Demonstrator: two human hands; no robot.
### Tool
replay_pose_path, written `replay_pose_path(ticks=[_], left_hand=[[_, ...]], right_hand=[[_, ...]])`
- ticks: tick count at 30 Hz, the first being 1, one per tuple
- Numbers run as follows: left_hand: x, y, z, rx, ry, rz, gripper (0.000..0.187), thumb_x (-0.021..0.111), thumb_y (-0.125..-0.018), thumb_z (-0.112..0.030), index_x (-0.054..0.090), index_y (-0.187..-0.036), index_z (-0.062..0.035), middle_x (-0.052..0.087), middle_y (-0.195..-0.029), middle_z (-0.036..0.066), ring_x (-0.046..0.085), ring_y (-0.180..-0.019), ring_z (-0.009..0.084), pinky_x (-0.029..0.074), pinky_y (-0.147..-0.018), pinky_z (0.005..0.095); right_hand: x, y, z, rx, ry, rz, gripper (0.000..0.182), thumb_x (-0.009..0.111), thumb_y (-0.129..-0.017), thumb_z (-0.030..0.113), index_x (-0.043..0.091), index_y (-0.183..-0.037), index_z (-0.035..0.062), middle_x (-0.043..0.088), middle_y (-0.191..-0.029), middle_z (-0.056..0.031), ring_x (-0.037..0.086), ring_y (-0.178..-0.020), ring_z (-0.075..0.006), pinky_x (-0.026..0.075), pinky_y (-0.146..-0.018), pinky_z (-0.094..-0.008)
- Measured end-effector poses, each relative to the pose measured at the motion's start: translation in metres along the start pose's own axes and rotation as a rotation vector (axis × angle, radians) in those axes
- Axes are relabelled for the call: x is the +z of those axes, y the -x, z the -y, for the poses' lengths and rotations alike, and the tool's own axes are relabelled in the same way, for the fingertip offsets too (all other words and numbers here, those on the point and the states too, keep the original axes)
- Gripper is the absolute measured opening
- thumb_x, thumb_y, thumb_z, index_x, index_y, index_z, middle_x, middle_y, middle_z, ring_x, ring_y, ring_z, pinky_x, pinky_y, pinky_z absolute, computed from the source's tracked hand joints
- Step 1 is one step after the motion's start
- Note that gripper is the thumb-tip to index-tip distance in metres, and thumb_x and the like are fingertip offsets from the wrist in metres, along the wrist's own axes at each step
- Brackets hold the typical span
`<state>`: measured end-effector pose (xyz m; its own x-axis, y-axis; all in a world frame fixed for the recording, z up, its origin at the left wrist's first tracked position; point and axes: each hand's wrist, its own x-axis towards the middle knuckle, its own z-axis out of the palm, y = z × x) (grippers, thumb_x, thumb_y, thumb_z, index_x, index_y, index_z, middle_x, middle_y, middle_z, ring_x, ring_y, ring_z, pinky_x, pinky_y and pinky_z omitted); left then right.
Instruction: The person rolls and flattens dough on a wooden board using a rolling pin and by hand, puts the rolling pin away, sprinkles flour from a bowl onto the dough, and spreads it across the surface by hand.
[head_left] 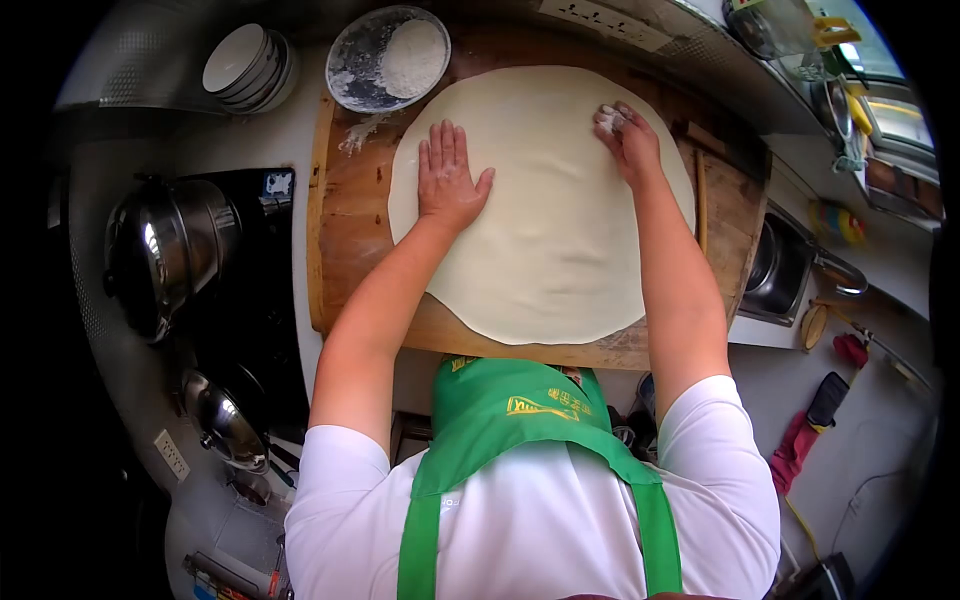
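Observation:
A large, thin round sheet of dough (540, 220) lies spread over a wooden board (345, 230), its lower edge slightly wavy. My left hand (452, 180) rests flat on the dough's left part, fingers stretched out and dusted with white. Over the upper right of the sheet, my right hand (632, 145) has its fingers curled around some white flour (612, 121). Beyond the board's upper left stands a metal bowl (350, 75) with a mound of flour in it, and a little flour is scattered on the wood below it.
A rolling pin (701, 200) lies along the board's right side. Stacked bowls (245, 70) stand at the upper left. A lidded steel pot (165, 255) sits on the black stove (265, 240) at left. To the right are a sink (780, 265) and its faucet (840, 270).

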<state>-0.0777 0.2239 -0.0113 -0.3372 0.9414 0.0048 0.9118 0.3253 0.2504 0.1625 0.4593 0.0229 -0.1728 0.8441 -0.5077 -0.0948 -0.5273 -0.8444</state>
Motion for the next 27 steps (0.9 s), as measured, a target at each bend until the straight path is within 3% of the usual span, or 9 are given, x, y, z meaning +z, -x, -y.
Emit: replay_pose_path(ticks=[5, 10, 13, 16, 20, 21, 23, 25, 27], left_hand=[[0.016, 0.020, -0.108, 0.383, 0.026, 0.198, 0.085, 0.046, -0.103, -0.053, 0.028, -0.165, 0.0019, 0.019, -0.176, 0.019, 0.013, -0.164, 0.0344, 0.009, -0.132, 0.0522], [0.041, 0.102, -0.152, 0.767, 0.204, 0.281, 0.072, 0.050, -0.104, -0.048, 0.036, -0.166, -0.0145, 0.025, -0.175, 0.012, 0.018, -0.162, 0.0349, 0.011, -0.132, 0.0556], [0.020, 0.098, -0.105, 0.768, 0.128, 0.281, 0.068, 0.052, -0.103, -0.046, 0.037, -0.166, -0.0227, 0.025, -0.175, 0.011, 0.019, -0.162, 0.0365, 0.011, -0.132, 0.0553], [-0.008, 0.068, -0.043, 0.453, -0.028, 0.242, 0.068, 0.053, -0.103, -0.043, 0.038, -0.165, -0.0234, 0.024, -0.175, 0.014, 0.018, -0.162, 0.0394, 0.010, -0.132, 0.0547], [-0.002, 0.057, 0.021, 0.110, -0.129, 0.047, 0.067, 0.052, -0.103, -0.042, 0.038, -0.165, -0.0183, 0.023, -0.174, 0.021, 0.016, -0.162, 0.0422, 0.010, -0.131, 0.0546], [0.002, 0.065, 0.025, -0.006, -0.141, 0.000, 0.071, 0.053, -0.102, -0.040, 0.034, -0.166, -0.0133, 0.022, -0.174, 0.023, 0.016, -0.162, 0.0425, 0.010, -0.131, 0.0546], [0.007, 0.087, 0.027, -0.112, -0.167, -0.042, 0.075, 0.054, -0.102, -0.038, 0.030, -0.167, -0.0082, 0.021, -0.174, 0.024, 0.016, -0.162, 0.0428, 0.009, -0.131, 0.0546], [0.014, 0.112, 0.004, -0.105, -0.086, -0.042, 0.081, 0.056, -0.100, -0.038, 0.028, -0.165, 0.0005, 0.020, -0.174, 0.026, 0.015, -0.162, 0.0425, 0.008, -0.131, 0.0549], [0.008, 0.139, -0.026, 0.046, -0.054, 0.120, 0.085, 0.057, -0.098, -0.040, 0.028, -0.164, 0.0045, 0.020, -0.174, 0.026, 0.015, -0.162, 0.0426, 0.008, -0.131, 0.0554]], right_hand=[[-0.128, 0.092, -0.031, 0.021, -0.061, -0.266, 0.040, 0.043, -0.101, -0.006, 0.050, -0.141, -0.0045, 0.069, -0.123, -0.0199, 0.074, -0.101, -0.0285, 0.066, -0.082, -0.0359], [-0.134, 0.222, -0.102, 0.227, -0.110, -0.269, 0.035, 0.047, -0.102, -0.004, 0.055, -0.136, -0.0037, 0.072, -0.117, -0.0188, 0.075, -0.098, -0.0271, 0.066, -0.084, -0.0362], [-0.099, 0.262, -0.145, 0.341, -0.139, -0.115, 0.034, 0.048, -0.101, -0.006, 0.059, -0.133, -0.0043, 0.072, -0.119, -0.0194, 0.076, -0.103, -0.0275, 0.066, -0.089, -0.0365], [-0.063, 0.247, -0.140, 0.310, -0.091, -0.015, 0.034, 0.048, -0.099, -0.009, 0.063, -0.129, -0.0050, 0.072, -0.119, -0.0186, 0.076, -0.102, -0.0265, 0.066, -0.091, -0.0367], [-0.053, 0.162, -0.119, -0.261, 0.262, -0.211, 0.027, 0.052, -0.096, -0.008, 0.068, -0.119, -0.0045, 0.074, -0.116, -0.0148, 0.075, -0.100, -0.0254, 0.063, -0.088, -0.0370], [-0.050, 0.146, -0.108, -0.257, 0.248, -0.211, 0.027, 0.052, -0.096, -0.008, 0.068, -0.119, -0.0045, 0.074, -0.116, -0.0148, 0.075, -0.100, -0.0254, 0.063, -0.088, -0.0370], [-0.041, 0.132, -0.090, -0.936, 0.867, -0.210, 0.028, 0.058, -0.092, -0.005, 0.067, -0.119, -0.0027, 0.073, -0.120, -0.0158, 0.070, -0.112, -0.0338, 0.057, -0.099, -0.0433], [-0.024, 0.146, -0.101, -1.045, 0.977, 0.090, 0.032, 0.063, -0.089, 0.001, 0.065, -0.121, -0.0012, 0.068, -0.131, -0.0180, 0.060, -0.128, -0.0396, 0.046, -0.115, -0.0491], [-0.027, 0.188, -0.130, -0.980, 1.219, 0.362, 0.044, 0.063, -0.095, 0.014, 0.062, -0.137, -0.0001, 0.058, -0.150, -0.0173, 0.050, -0.145, -0.0347, 0.035, -0.125, -0.0481]])
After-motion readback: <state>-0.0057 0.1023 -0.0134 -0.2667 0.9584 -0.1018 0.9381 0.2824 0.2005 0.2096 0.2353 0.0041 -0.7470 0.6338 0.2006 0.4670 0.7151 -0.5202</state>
